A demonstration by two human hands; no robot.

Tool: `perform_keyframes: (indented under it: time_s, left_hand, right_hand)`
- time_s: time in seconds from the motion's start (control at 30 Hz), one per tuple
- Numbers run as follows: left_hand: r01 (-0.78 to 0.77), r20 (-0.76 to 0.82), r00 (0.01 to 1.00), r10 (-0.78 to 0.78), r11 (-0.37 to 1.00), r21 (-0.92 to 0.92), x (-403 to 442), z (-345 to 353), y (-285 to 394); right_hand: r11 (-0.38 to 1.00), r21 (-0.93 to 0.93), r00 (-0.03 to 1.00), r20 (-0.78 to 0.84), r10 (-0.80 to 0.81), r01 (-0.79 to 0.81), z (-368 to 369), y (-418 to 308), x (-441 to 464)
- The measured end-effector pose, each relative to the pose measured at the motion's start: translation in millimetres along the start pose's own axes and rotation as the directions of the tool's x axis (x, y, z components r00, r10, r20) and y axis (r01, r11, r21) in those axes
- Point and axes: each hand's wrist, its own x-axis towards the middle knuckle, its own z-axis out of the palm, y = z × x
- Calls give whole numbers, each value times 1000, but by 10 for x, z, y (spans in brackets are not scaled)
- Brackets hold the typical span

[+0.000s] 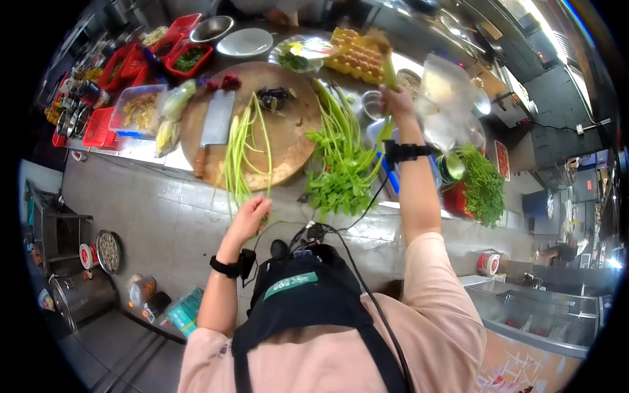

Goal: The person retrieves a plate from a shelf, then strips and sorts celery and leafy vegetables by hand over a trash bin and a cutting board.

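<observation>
My left hand [251, 217] is closed at the near ends of long thin celery stalks [244, 149], which stretch across the round wooden chopping board [288, 147]. My right hand, [398, 105] raised at the right, grips a bunch of celery [389, 71] with its brown, blurred root end pointing up and away. Between my hands, more leafy celery [341, 170] hangs over the counter's front edge. A cleaver [218, 118] with a wooden handle lies flat on the board, left of the stalks. Dark pieces [274, 98] sit at the board's back.
Red baskets [100, 128] and a clear tub [139, 108] of yellowish pieces stand at the left. Behind the board are a white bowl [245, 42] and a tray of eggs [355, 56]. At the right are a plastic bag [440, 98] and bushy green herbs [483, 187]. Cables hang before my apron.
</observation>
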Motion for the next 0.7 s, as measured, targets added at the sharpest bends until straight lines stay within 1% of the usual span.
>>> perform_keyframes:
  time_s: [0.03, 0.07, 0.1, 0.13, 0.17, 0.2, 0.27, 0.3, 0.37, 0.4, 0.47, 0.5, 0.53, 0.6, 0.63, 0.7]
  left_hand:
    - [6, 10, 1000, -6, 1000, -1, 0, 0, 74]
    - [-19, 17, 1000, 19, 999, 44, 12, 8, 163]
    - [-38, 27, 999, 36, 995, 88, 14, 32, 235]
    - [-62, 48, 997, 60, 997, 41, 53, 58, 270]
    - [-94, 93, 992, 87, 993, 70, 93, 54, 313]
    - [-104, 106, 990, 96, 991, 78, 91, 99, 426]
    - [-123, 133, 984, 116, 991, 49, 226, 128, 322]
    - [-132, 148, 981, 124, 990, 44, 233, 173, 366]
    - [-162, 153, 977, 147, 982, 93, 227, 268, 479]
    - [-170, 167, 974, 153, 981, 91, 301, 299, 475]
    - [-131, 195, 975, 105, 984, 122, 446, 338, 427]
    - [-126, 168, 981, 101, 981, 145, 457, 368, 479]
    - [-141, 170, 979, 116, 980, 143, 529, 394, 515]
    - [-240, 216, 950, 224, 969, 52, 637, 496, 509]
    - [-242, 235, 946, 223, 969, 56, 572, 582, 633]
    - [-364, 230, 917, 325, 919, 154, 505, 782, 966]
  right_hand:
    - [993, -84, 996, 31, -81, 83, -58, -141, -139]
    - [972, -125, 979, 52, -196, 201, -114, -248, -241]
    - [978, -2, 973, 101, -207, 208, -136, -497, -472]
    - [957, -98, 961, 69, -269, 275, -184, -645, -627]
    - [959, -112, 965, 32, -260, 262, -190, -872, -826]
    - [955, -120, 962, -1, -272, 270, -228, -1061, -1005]
    - [889, -259, 916, -36, -400, 378, -284, -1477, -1400]
    - [885, -271, 913, -48, -405, 378, -386, -1535, -1449]
    - [825, -222, 830, -93, -549, 520, -636, -1643, -1496]
    - [822, -232, 827, -104, -553, 520, -671, -1712, -1589]
    - [726, -434, 765, -120, -633, 533, -707, -1856, -1802]
    - [734, -454, 737, -214, -641, 506, -737, -1943, -1947]
    - [725, -459, 727, -216, -652, 514, -734, -2019, -2047]
    - [732, -350, 691, -257, -675, 585, -763, -2066, -2271]
    - [735, -358, 688, -273, -673, 576, -804, -2043, -2373]
    - [740, -316, 690, -273, -670, 594, -886, -2037, -2503]
